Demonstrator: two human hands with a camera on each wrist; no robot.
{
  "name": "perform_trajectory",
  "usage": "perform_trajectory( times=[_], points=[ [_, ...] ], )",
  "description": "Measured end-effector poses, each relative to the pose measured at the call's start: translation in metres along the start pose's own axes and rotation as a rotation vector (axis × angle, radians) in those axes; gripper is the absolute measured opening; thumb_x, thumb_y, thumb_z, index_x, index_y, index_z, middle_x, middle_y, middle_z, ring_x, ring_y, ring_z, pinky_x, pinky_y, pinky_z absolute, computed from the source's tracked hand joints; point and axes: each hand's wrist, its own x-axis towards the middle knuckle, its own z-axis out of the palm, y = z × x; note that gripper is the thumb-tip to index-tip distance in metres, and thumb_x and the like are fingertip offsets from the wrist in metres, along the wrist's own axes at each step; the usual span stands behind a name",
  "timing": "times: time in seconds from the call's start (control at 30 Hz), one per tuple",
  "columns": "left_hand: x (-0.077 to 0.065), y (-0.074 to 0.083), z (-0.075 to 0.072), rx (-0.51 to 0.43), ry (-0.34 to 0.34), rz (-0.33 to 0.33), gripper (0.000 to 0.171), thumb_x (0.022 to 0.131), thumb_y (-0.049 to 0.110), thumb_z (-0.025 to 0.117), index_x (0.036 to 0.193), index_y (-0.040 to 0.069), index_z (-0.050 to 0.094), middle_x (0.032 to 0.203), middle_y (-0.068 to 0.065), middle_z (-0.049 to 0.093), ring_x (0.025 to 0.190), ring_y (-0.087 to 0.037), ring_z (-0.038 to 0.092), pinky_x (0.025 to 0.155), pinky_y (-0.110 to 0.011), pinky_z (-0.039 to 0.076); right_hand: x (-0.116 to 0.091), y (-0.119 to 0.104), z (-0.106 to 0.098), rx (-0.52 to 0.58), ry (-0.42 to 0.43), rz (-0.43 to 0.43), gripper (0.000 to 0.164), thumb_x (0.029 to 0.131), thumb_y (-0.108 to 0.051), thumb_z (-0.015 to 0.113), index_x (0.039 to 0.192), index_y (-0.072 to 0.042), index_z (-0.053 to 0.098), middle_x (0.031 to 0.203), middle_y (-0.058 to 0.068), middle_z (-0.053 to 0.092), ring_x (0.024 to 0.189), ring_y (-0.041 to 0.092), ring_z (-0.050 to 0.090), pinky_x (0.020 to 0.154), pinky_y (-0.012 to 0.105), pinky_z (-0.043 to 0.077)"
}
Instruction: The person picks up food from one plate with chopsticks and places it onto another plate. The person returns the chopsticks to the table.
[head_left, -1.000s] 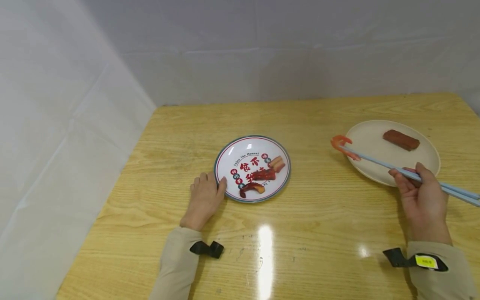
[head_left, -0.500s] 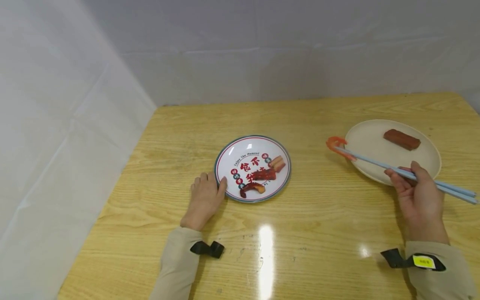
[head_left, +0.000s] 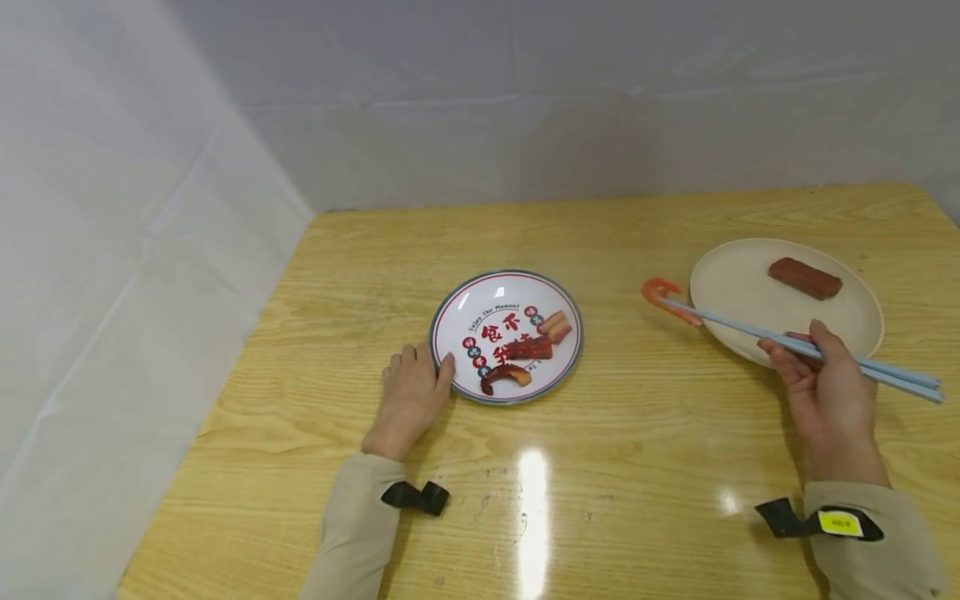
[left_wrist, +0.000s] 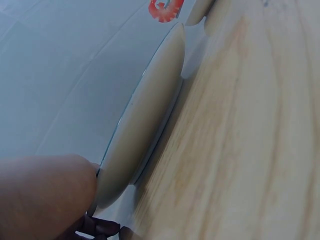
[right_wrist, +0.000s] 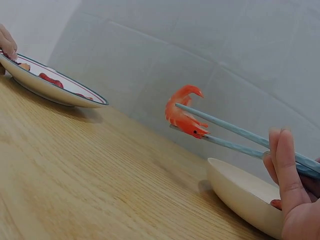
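My right hand (head_left: 832, 392) holds a pair of light blue chopsticks (head_left: 757, 327), with a curved orange shrimp (head_left: 667, 300) pinched at their tips. In the right wrist view the shrimp (right_wrist: 186, 114) hangs above the table, between the two plates. My left hand (head_left: 412, 396) grips the left rim of a white plate (head_left: 480, 300) with printed red characters, thumb over the edge. On that plate lie a curled dark tentacle-like piece (head_left: 504, 378), a dark red piece (head_left: 529, 347) and a pale, pink-ended piece (head_left: 555, 326). The left wrist view shows the plate's underside (left_wrist: 145, 110) and the thumb (left_wrist: 55, 192).
At the right stands a cream plate (head_left: 735, 283) bearing a brown slab (head_left: 805, 277); my right hand is over its near edge. The wooden table (head_left: 637, 467) reaches back to a pale sheet wall (head_left: 570, 133). Another sheet (head_left: 135, 250) hangs at the left.
My right hand has moved a little to the left with the chopsticks, taking the shrimp away from the cream plate's rim. The left hand and its plate have stayed in place.
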Motion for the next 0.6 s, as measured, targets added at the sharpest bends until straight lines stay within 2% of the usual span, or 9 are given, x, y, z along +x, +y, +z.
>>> perform_trajectory(
  times=[0.6],
  points=[
    [0.0004, -0.0008, 0.0002, -0.005, 0.020, 0.019, 0.049, 0.103, 0.037, 0.034, 0.115, -0.007, 0.051, 0.105, -0.021, 0.048, 0.099, -0.036, 0.043, 0.089, -0.048, 0.033, -0.0012, 0.0021, 0.0019, -0.019, -0.019, 0.015, 0.035, 0.101, -0.010, 0.048, 0.083, 0.014, 0.065, 0.073, 0.029, 0.066, 0.072, 0.034, 0.070, 0.062, 0.031, 0.055]
  ],
)
